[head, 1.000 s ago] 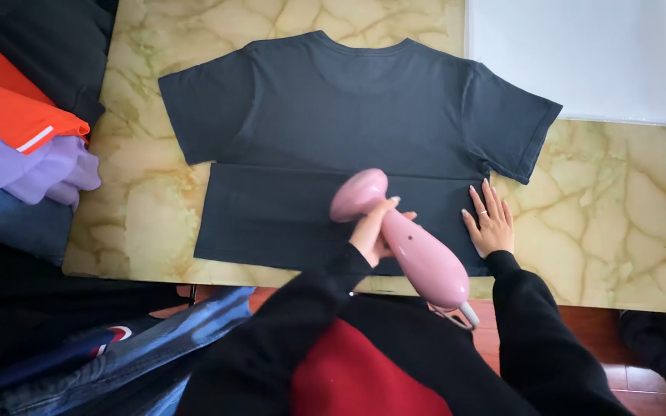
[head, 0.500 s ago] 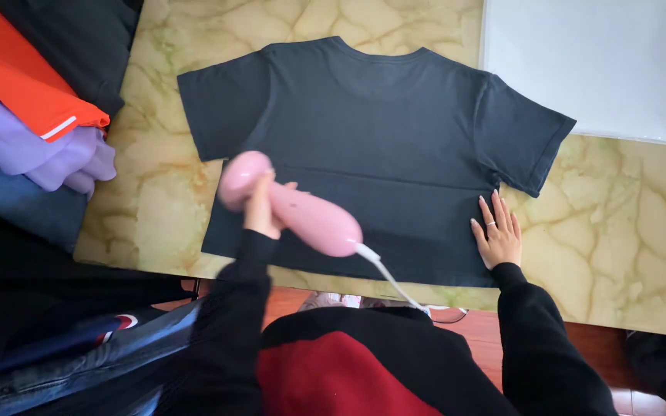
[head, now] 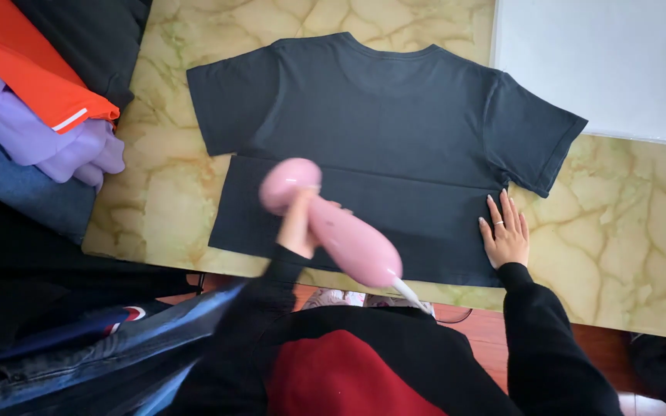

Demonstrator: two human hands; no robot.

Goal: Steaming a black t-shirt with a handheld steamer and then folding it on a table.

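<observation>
Steamer [head: 331, 228], pink, sits clenched in our left hand [head: 300, 225] over the folded dark shirt [head: 379, 146] on the worktop [head: 626, 223]; our right hand [head: 507, 234], released and flat, pins the hem taut.

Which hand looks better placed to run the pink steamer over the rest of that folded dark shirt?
The left hand, probably: it already grips the pink steamer over the dark T-shirt. The right hand lies flat on the shirt's right edge, pinning it to the marble table.
</observation>
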